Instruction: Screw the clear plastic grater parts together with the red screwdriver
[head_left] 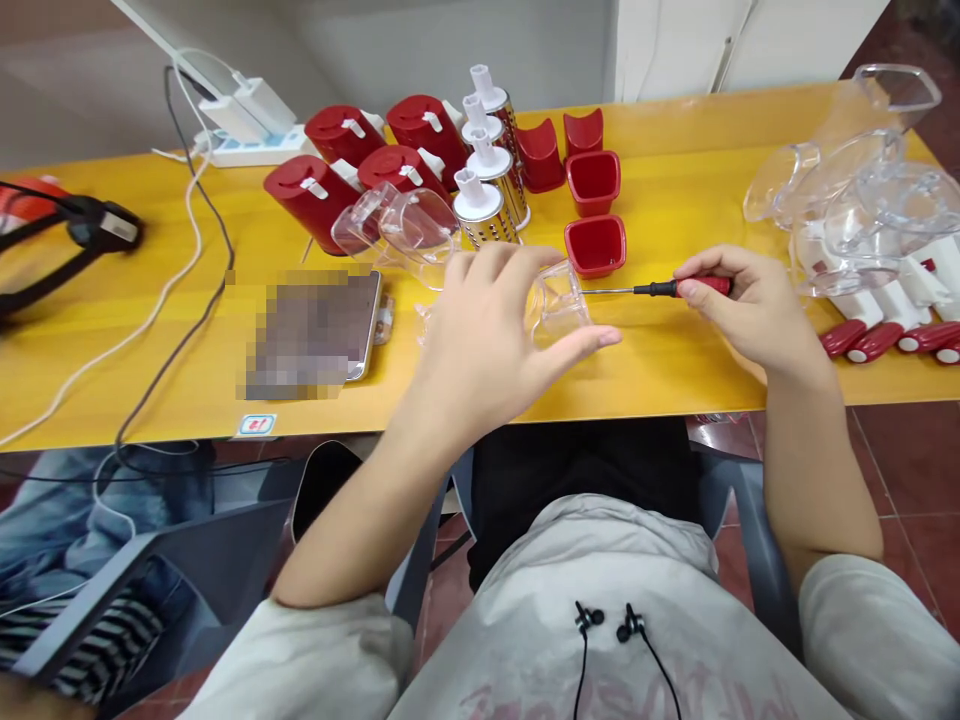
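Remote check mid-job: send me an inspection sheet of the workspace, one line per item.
Surface: yellow table, items spread along it.
Job's things: small clear plastic part; red-handled screwdriver, tip at the part's edge; red cups; steel grater drums; red housings; clear plastic hoppers.
Clutter: pixelated, unreadable flat object; black strapped item.
Hands: left hand holds the part; right hand grips the screwdriver.
Cables: white cable and dark cable run from the power strip over the table edge.
Surroundings: red tile floor; another person's jeans at lower left.
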